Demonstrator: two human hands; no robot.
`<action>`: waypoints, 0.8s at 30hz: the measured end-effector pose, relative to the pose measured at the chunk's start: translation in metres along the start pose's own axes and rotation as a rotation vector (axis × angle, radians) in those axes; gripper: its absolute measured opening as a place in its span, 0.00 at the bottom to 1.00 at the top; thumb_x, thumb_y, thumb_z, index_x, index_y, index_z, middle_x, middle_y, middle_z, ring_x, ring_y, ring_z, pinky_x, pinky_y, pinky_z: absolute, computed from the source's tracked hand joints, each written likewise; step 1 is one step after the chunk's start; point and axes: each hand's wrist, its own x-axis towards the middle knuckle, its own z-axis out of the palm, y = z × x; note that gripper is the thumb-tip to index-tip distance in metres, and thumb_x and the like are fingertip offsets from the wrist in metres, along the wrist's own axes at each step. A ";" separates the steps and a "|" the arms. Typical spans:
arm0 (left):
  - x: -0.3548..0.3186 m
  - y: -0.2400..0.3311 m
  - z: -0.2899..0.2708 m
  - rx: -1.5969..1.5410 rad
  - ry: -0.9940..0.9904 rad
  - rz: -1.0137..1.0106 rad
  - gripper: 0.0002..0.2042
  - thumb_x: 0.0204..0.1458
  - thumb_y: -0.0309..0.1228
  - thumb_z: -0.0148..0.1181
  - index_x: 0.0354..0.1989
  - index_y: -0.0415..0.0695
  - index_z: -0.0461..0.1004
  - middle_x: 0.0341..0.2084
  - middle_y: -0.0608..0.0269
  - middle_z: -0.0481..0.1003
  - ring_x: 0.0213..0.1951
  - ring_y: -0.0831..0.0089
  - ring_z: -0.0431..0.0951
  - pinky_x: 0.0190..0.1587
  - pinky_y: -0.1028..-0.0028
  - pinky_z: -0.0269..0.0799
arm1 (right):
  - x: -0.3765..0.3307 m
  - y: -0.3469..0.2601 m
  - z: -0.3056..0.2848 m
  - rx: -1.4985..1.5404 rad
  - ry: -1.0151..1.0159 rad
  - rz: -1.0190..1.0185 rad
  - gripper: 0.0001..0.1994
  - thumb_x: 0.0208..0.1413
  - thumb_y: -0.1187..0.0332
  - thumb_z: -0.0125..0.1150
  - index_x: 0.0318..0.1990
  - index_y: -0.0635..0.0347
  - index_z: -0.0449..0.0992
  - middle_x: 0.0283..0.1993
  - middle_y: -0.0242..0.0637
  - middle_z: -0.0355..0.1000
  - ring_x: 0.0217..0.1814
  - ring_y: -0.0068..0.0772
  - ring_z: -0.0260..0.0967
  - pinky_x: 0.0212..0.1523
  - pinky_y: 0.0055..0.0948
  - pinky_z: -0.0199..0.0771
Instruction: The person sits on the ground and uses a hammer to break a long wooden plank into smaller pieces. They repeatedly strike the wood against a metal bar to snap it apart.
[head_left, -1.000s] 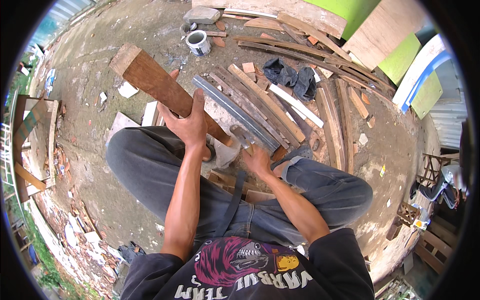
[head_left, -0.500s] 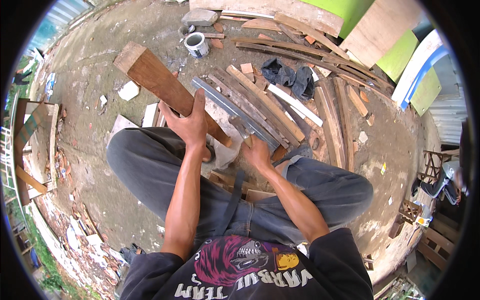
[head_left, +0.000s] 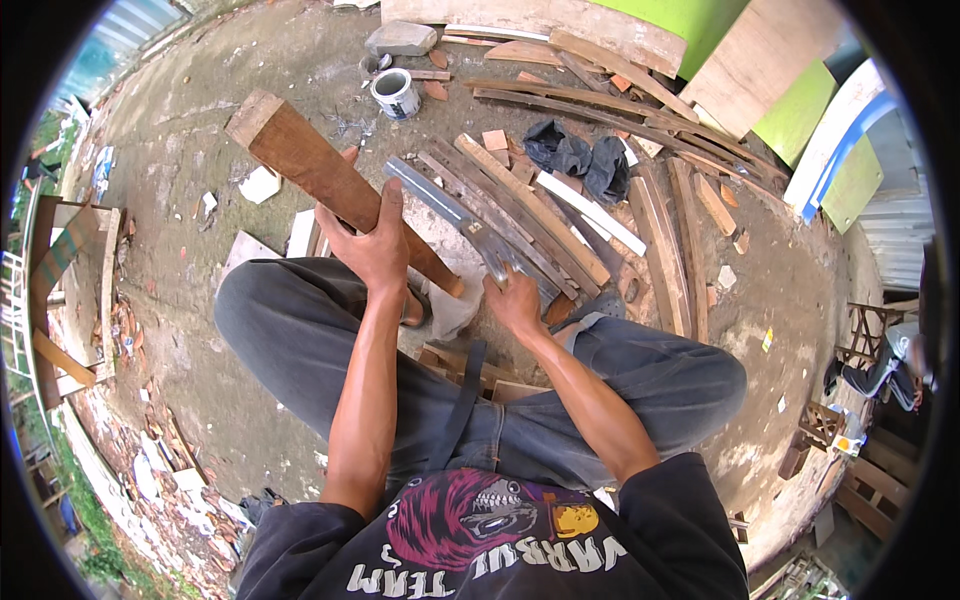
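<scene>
The right hand [head_left: 515, 300] lies nearest, fingers closed on the near end of a grey metal bar [head_left: 455, 215] that runs away over the slats [head_left: 530, 205] on the ground; thin and rigid, it looks smooth enough to slip, so a grip at its end suits. The left hand [head_left: 372, 245] wraps the middle of a thick brown beam [head_left: 320, 175], tilted, its far end raised. It looks heavy and stiff: hold near mid-length. Beyond stands a paint can [head_left: 396, 93].
</scene>
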 end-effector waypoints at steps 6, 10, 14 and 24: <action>0.016 -0.013 0.009 -0.132 0.018 -0.140 0.30 0.50 0.34 0.71 0.55 0.31 0.62 0.42 0.56 0.72 0.44 0.72 0.74 0.51 0.71 0.68 | -0.013 0.035 0.027 -0.053 -0.113 0.052 0.16 0.49 0.62 0.62 0.43 0.62 0.78 0.32 0.57 0.76 0.37 0.62 0.74 0.39 0.49 0.73; 0.031 -0.016 0.020 0.094 0.104 -0.193 0.35 0.42 0.47 0.75 0.50 0.33 0.65 0.42 0.50 0.73 0.43 0.62 0.75 0.49 0.65 0.69 | -0.011 0.079 0.030 -0.153 -0.179 0.239 0.16 0.51 0.60 0.60 0.40 0.63 0.77 0.30 0.58 0.75 0.33 0.61 0.75 0.37 0.48 0.73; 0.048 -0.030 0.022 0.260 0.085 -0.189 0.40 0.41 0.48 0.72 0.54 0.33 0.60 0.43 0.43 0.73 0.46 0.53 0.76 0.51 0.61 0.69 | 0.014 0.057 0.015 -0.132 -0.001 0.074 0.17 0.51 0.59 0.60 0.42 0.63 0.77 0.32 0.58 0.75 0.36 0.63 0.73 0.38 0.51 0.72; 0.063 -0.044 0.027 0.314 0.056 -0.255 0.37 0.38 0.41 0.68 0.54 0.31 0.59 0.41 0.39 0.73 0.44 0.48 0.76 0.50 0.58 0.69 | 0.006 0.034 0.041 -0.056 -0.098 0.090 0.16 0.51 0.58 0.61 0.37 0.64 0.77 0.27 0.60 0.73 0.32 0.63 0.73 0.34 0.51 0.71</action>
